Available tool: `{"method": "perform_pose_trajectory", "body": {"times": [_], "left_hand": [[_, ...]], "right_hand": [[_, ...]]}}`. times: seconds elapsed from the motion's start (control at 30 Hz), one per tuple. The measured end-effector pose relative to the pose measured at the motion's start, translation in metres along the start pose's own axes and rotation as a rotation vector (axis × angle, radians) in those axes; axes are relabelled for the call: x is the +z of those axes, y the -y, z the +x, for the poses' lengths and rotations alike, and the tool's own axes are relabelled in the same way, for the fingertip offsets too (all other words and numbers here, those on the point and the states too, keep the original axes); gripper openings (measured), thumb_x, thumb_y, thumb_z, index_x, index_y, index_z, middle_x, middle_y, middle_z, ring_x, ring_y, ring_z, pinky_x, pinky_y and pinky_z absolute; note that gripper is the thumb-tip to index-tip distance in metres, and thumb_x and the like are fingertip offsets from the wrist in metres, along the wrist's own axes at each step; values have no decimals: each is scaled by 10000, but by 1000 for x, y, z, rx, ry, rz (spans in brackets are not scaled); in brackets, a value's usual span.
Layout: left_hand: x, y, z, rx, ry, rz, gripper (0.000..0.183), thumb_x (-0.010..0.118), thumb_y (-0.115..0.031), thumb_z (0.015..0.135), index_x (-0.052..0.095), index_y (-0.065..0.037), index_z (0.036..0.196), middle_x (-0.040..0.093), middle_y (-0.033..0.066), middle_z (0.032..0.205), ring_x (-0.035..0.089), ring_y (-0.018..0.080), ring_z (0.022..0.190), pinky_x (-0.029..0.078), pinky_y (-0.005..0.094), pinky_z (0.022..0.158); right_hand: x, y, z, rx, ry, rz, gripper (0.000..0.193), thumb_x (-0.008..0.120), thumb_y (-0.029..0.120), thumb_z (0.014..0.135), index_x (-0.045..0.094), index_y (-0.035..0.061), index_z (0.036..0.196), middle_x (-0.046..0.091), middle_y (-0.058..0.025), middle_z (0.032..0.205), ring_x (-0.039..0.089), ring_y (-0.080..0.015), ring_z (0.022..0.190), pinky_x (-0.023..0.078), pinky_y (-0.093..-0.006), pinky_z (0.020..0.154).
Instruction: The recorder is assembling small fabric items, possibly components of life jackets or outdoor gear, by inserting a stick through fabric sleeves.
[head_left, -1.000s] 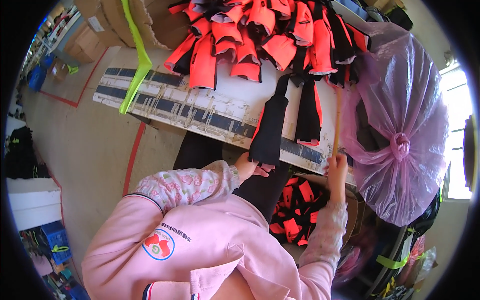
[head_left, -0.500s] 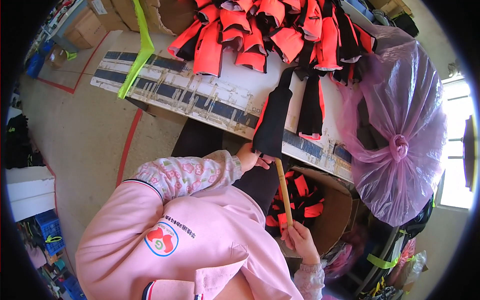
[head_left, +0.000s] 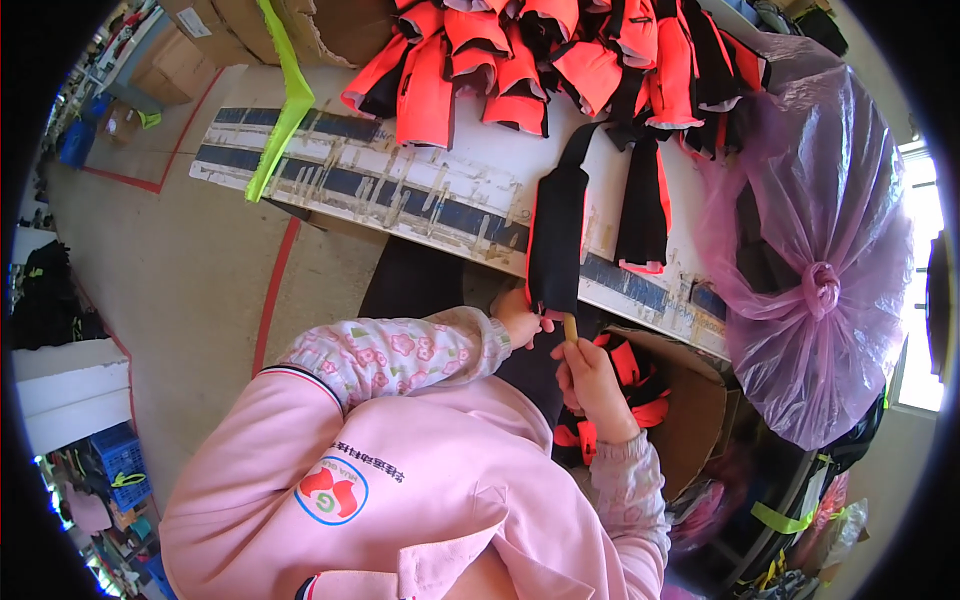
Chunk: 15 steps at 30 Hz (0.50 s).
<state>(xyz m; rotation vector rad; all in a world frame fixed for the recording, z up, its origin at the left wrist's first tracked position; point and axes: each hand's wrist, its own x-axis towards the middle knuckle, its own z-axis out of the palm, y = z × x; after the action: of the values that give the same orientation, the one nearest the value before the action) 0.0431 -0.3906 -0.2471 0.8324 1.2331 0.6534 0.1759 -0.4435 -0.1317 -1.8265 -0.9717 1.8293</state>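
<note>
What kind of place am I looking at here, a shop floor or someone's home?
Most likely a small garment or sewing workshop. A heap of orange and black fabric pieces covers the worn worktable, a cardboard box below holds more, and the left hand and right hand work a black sleeve.

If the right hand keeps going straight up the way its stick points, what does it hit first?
Most likely the lower end of the black fabric sleeve hanging off the table edge, just above the wooden stick in the right hand; depth is uncertain.

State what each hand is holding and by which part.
Left hand pinches the black fabric sleeve at its lower end; right hand grips a wooden stick near its tip.
</note>
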Motion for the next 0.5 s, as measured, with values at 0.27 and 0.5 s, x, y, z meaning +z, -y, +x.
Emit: {"method": "perform_pose_trajectory", "body": {"times": [0.27, 0.5], "left_hand": [[2, 27, 12, 204, 111, -320, 83, 565, -10, 756, 566, -52, 828, 583, 46, 723, 521, 114, 489, 370, 261, 338], [4, 1, -7, 37, 28, -103, 172, 465, -39, 794, 588, -44, 915, 594, 80, 690, 503, 127, 424, 367, 258, 319]], "right_hand": [[23, 1, 30, -14, 284, 587, 218, 396, 245, 967, 493, 73, 876, 352, 29, 523, 266, -47, 354, 196, -204, 309], [5, 10, 0, -64, 295, 485, 214, 398, 227, 959, 494, 51, 884, 410, 3, 520, 324, -65, 338, 254, -220, 295]]}}
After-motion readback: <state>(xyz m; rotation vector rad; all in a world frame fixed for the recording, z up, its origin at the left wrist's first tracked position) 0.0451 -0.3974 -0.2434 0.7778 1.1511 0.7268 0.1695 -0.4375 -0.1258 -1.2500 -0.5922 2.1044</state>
